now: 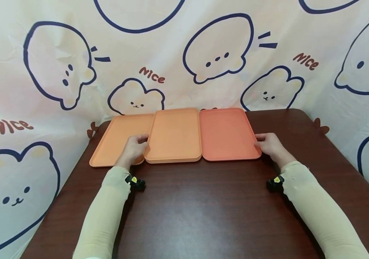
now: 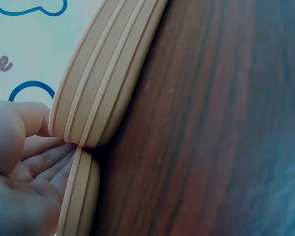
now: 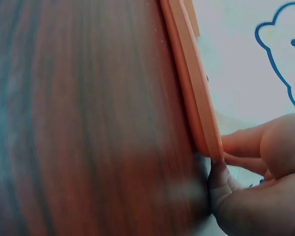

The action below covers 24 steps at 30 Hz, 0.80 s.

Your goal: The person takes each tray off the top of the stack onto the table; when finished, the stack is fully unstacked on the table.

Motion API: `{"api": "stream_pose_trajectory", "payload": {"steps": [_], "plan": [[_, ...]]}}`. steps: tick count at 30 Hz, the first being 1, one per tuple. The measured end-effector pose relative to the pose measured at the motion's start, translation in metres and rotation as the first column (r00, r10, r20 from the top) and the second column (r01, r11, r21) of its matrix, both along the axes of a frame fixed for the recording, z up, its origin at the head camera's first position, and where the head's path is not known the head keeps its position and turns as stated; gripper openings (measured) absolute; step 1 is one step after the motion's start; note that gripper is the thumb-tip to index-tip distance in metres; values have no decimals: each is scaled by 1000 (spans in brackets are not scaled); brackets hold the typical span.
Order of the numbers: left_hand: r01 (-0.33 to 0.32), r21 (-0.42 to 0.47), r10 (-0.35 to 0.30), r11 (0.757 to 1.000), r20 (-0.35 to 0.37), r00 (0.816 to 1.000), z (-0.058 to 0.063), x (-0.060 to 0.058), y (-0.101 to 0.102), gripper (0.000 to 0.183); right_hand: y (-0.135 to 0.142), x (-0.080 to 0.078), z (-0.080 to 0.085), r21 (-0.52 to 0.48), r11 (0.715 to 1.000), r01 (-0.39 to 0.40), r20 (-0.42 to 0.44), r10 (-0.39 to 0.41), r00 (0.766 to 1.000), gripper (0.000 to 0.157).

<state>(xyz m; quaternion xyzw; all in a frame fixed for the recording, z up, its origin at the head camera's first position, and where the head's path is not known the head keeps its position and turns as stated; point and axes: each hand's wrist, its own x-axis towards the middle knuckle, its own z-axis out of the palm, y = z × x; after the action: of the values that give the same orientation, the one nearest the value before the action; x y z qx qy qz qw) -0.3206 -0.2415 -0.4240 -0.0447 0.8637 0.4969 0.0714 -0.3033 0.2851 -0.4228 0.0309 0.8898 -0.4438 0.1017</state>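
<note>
My left hand (image 1: pixel 136 144) grips the left edge of a light orange stack of trays (image 1: pixel 174 135) in the middle of the row. In the left wrist view, one digit meets the top rim of this stack (image 2: pixel 103 73), while straighter fingers reach in at its side, their tips hidden. Under that hand lie further light orange trays (image 1: pixel 119 138), partly covered by it. A coral red tray (image 1: pixel 228 133) sits against the stack's right side. My right hand (image 1: pixel 270 145) pinches its right edge; the right wrist view shows fingertips (image 3: pixel 236 142) at the rim near the corner.
The trays lie along the far side of a dark brown wooden table (image 1: pixel 191 208). Right behind its far edge hangs a pale cloth (image 1: pixel 171 50) printed with cartoon animals. It also runs down both sides. A small black device is strapped to each wrist.
</note>
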Motion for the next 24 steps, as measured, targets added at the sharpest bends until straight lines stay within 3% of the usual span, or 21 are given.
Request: {"api": "stream_pose_trajectory", "payload": {"steps": [11, 24], "plan": [[46, 197, -43, 979, -24, 999, -9, 3, -11, 56, 9, 0, -5, -35, 998, -49, 39, 51, 998, 58], [60, 261, -58, 963, -17, 998, -13, 5, -13, 56, 11, 1, 3, -19, 999, -49, 69, 50, 996, 59]]}}
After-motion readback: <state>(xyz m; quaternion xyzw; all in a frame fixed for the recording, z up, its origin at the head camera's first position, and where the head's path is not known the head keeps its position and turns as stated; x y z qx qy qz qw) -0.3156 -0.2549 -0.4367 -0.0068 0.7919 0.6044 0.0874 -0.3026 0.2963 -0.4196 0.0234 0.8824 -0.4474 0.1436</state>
